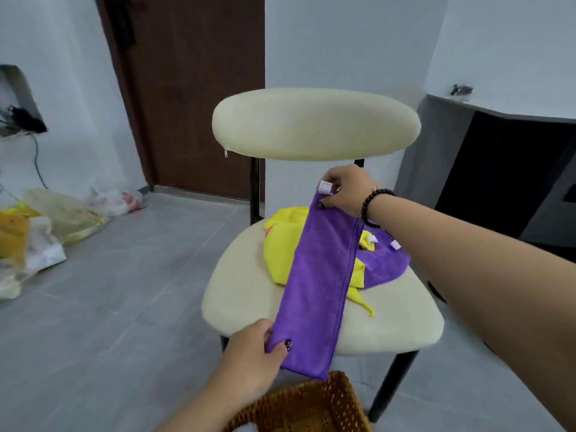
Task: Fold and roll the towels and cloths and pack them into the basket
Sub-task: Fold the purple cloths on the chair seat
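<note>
Right now a folded purple cloth point(318, 285) is stretched as a long narrow strip between both hands, above the cream seat of a chair point(249, 294). The left hand point(252, 360) has the near end: its thumb lies on top of the fabric at the near left corner and the fingers curl beneath, so that grip is closed tight on the cloth with no gap showing. The right hand point(346, 191) has the far end, raised in front of the chair's oval backrest; thumb and fingertips pinch the corner just beside a small white tag point(325, 186), and a dark bead bracelet point(374, 204) circles that wrist. The strip slopes down from the far, right hand to the near, left one, and its long right edge shows a doubled fold line.

Under the strip, on the far right part of the seat, lies a loose heap: a yellow cloth point(280, 247) and another purple cloth point(383, 260) with white tags, touching and partly overlapping each other. A woven brown basket point(308, 406) sits at the near edge of the view, just below the near end of the strip. Plastic bags point(46, 226) rest on the grey tiled floor at far left, near a dark wooden door point(193, 88).
</note>
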Tool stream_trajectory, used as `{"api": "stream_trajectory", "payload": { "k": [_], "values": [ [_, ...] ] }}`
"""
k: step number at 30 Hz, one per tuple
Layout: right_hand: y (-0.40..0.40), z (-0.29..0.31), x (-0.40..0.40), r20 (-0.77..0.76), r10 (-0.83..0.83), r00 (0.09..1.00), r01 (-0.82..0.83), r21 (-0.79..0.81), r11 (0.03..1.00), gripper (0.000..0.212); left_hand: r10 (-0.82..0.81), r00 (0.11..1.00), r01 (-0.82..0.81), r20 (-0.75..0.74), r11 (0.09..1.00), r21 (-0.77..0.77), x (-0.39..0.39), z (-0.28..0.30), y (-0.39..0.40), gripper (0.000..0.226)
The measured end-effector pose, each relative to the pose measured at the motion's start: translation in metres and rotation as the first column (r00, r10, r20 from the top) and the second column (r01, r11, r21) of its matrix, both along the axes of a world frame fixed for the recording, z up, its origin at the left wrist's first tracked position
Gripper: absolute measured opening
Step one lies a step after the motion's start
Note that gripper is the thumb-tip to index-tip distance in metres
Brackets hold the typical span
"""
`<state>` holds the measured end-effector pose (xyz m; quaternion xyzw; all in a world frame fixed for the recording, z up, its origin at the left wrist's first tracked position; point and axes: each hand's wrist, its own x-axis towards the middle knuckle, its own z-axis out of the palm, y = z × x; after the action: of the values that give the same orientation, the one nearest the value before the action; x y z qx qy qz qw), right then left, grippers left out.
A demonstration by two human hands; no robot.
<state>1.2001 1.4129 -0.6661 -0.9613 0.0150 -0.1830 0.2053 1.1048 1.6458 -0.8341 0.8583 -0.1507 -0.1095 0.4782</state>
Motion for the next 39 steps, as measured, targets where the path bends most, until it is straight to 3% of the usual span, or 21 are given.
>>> {"api": "stream_trajectory", "payload": {
  "k": [4, 9, 15, 18, 21, 24, 28, 30, 33, 39],
  "values": [
    [0.019, 0.002, 0.037, -0.049, 0.052, 0.997, -0.056, -0.082, 0.995, 0.033, -0.01, 0.995, 0.01, -0.095, 1.0, 0.002, 0.011, 0.002, -0.003, 0.024],
    [0.037, -0.009, 0.074, -0.063, 0.054, 0.997, -0.058, -0.076, 0.995, 0.031, 0.01, 0.993, -0.008, -0.121, 1.0, 0.018, 0.019, -0.001, 0.003, 0.015],
    [0.053, -0.034, 0.089, -0.077, 0.001, 0.997, -0.01, -0.107, 0.994, 0.026, -0.016, 0.99, 0.019, -0.143, 1.0, 0.016, 0.017, 0.003, 0.001, 0.024],
    [0.065, -0.047, 0.065, 0.05, -0.045, 0.998, 0.041, 0.08, 0.996, 0.035, -0.031, 0.991, 0.035, -0.131, 0.999, 0.027, 0.02, 0.005, 0.001, 0.017],
    [0.078, -0.061, 0.013, 0.183, -0.057, 0.981, 0.018, 0.208, 0.978, 0.036, -0.034, 0.999, 0.036, -0.03, 0.997, 0.074, 0.022, 0.008, 0.005, 0.019],
    [0.08, -0.081, -0.048, 0.182, 0.048, 0.982, -0.082, 0.18, 0.98, 0.028, -0.105, 0.973, 0.054, 0.207, 0.969, 0.24, 0.019, 0.016, 0.01, 0.049],
    [0.07, -0.115, -0.11, 0.103, 0.094, 0.99, -0.108, 0.141, 0.984, 0.023, -0.271, 0.747, 0.011, 0.607, 0.918, 0.396, 0.018, 0.019, 0.007, 0.056],
    [0.068, -0.128, -0.128, 0.029, 0.095, 0.995, -0.098, 0.152, 0.983, 0.024, -0.34, 0.685, 0.049, 0.644, 0.904, 0.425, 0.021, 0.018, 0.004, 0.054],
    [0.068, -0.141, -0.139, -0.121, 0.14, 0.983, -0.132, 0.068, 0.989, 0.029, -0.446, 0.659, 0.058, 0.606, 0.833, 0.55, 0.023, 0.015, -0.003, 0.054],
    [0.064, -0.144, -0.146, -0.199, 0.142, 0.97, -0.165, -0.103, 0.981, 0.044, -0.398, 0.677, 0.009, 0.618, 0.845, 0.534, 0.014, 0.011, -0.01, 0.045]
  ]
}}
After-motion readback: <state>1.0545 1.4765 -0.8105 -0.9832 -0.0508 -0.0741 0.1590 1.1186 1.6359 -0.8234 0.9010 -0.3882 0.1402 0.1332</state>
